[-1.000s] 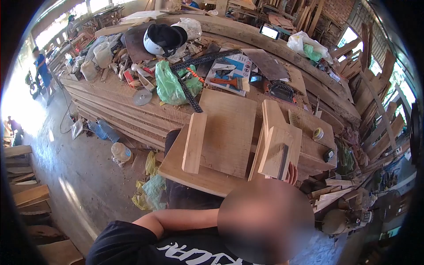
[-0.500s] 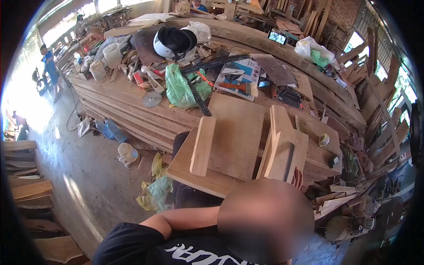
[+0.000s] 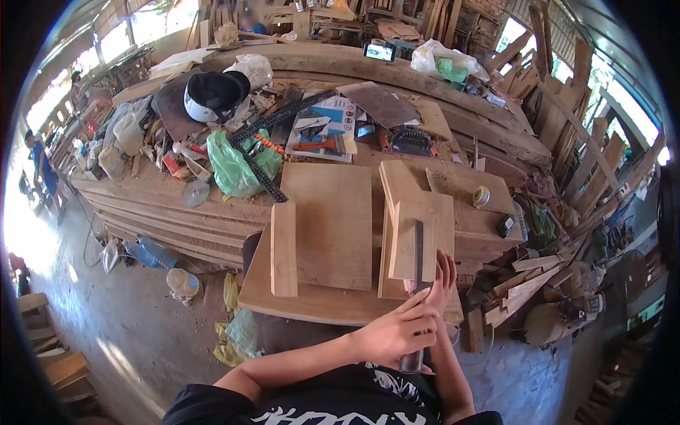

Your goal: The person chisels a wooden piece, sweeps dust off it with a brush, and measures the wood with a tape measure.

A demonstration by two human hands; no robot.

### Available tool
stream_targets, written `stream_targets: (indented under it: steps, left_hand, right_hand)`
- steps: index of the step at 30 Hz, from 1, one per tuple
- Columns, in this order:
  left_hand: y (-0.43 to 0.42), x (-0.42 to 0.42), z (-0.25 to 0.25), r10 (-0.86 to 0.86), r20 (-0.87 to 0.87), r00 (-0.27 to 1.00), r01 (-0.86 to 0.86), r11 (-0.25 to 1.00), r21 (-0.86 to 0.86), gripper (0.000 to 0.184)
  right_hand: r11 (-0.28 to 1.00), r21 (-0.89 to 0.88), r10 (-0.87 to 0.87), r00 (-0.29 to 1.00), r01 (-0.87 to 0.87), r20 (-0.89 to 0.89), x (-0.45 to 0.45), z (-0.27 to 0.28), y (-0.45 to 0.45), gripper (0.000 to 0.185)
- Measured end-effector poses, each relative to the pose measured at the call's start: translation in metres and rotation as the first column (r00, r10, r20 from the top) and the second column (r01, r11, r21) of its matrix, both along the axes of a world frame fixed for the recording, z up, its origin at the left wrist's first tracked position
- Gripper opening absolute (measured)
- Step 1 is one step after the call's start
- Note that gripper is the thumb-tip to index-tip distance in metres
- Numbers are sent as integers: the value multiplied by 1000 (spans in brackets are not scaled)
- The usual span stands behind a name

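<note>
My left hand (image 3: 400,333) is closed around a tool with a long, dark, flat blade (image 3: 418,248); whether it is a file or a chisel I cannot tell. The tool's handle end (image 3: 411,363) sticks out below that hand. Its blade lies along the face of a pale wooden block (image 3: 402,244), which rests on a board. Upright beside the block's right edge, my right hand (image 3: 442,287) has its fingers bent against the wood, partly overlapped by my left hand. To the left are a square wooden panel (image 3: 329,227) and a narrow wooden strip (image 3: 284,248).
A wide board (image 3: 319,309) lies under these pieces. Behind, the timber stack carries a black metal square (image 3: 258,170), a green bag (image 3: 227,166), a brush (image 3: 319,146), a helmet (image 3: 212,98) and a tape roll (image 3: 481,196). A person (image 3: 41,166) stands far left.
The view has turned, so the bench and wood appear farther left. My hands, largely hidden behind a blurred patch before, now show. Against the block, the blade looks about the same.
</note>
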State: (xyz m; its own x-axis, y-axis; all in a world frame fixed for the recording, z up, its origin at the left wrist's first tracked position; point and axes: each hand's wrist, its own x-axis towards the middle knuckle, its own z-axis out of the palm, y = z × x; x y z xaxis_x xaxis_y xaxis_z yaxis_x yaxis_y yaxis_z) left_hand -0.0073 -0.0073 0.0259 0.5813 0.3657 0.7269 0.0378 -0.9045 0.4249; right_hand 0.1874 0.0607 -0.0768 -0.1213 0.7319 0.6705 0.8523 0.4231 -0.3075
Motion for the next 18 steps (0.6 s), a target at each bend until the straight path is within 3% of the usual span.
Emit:
stream_targets:
  steps: [5,9,14,18]
  left_hand:
    - [24,1,-2,45,-2,999,-45,998,-46,52]
    - [8,-2,1,24,-66,998,-25,1000,-14,52]
    - [15,-1,2,-25,-64,998,23,999,-29,53]
    - [16,-4,5,3,-34,999,-4,1000,-5,55]
  right_hand:
    - [998,-65,4,1000,-4,-4,8,-9,4,55]
    - [997,76,22,999,-24,27,7,-18,8,62]
    - [999,-35,-6,1000,5,-25,12,-15,4,62]
    - [1000,-5,-8,1000,8,-1,8,-14,9,59]
